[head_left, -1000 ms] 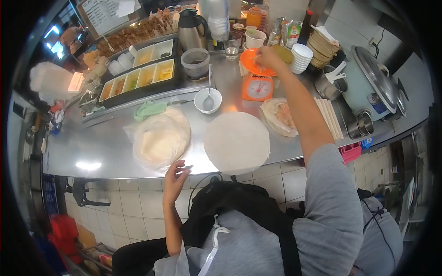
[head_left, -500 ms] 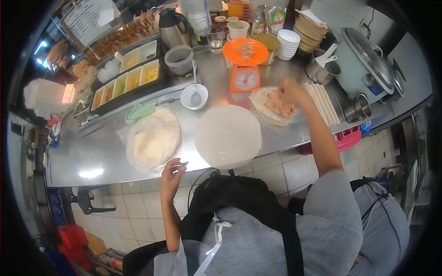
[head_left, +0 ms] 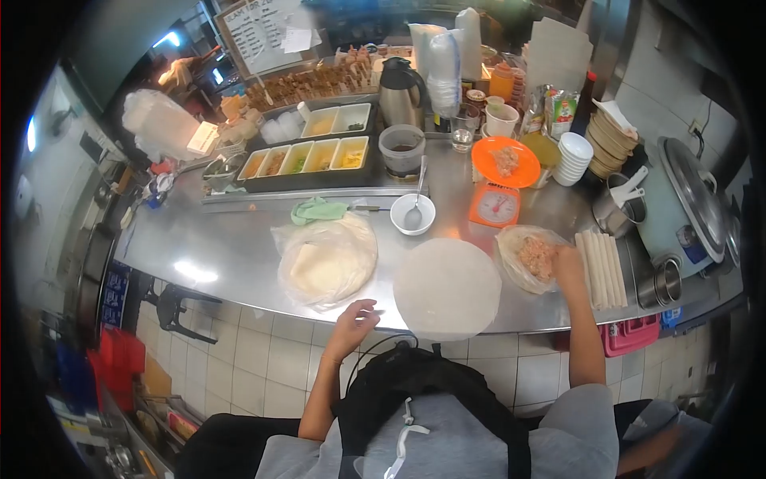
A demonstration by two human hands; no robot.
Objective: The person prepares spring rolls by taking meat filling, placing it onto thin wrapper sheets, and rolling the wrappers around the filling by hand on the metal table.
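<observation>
My right hand (head_left: 568, 268) is at the right side of a pink-orange minced filling (head_left: 536, 257), its fingers bunched against it. The filling lies in an opened clear plastic bag (head_left: 511, 247). Left of that, a round translucent wrapper sheet (head_left: 447, 289) lies flat, its near edge reaching the counter's front edge. My left hand (head_left: 357, 323) holds nothing, its fingers loosely bent and apart, at the counter edge between the sheet and a bagged stack of pale wrappers (head_left: 325, 267). Several long white rolls (head_left: 602, 270) lie side by side right of my right hand.
Behind the sheet are a white bowl (head_left: 412, 223) with a spoon and an orange scale (head_left: 495, 206) bearing an orange plate (head_left: 483, 164) of minced filling. A green cloth (head_left: 319, 210) touches the wrapper bag. Topping trays (head_left: 307, 157), a steel jug (head_left: 399, 100) and a large cooker (head_left: 678, 203) stand farther out.
The view has shifted, so the counter appears farther right and lower. My right hand has moved from above the filling to its right side. My left hand stays near the counter edge.
</observation>
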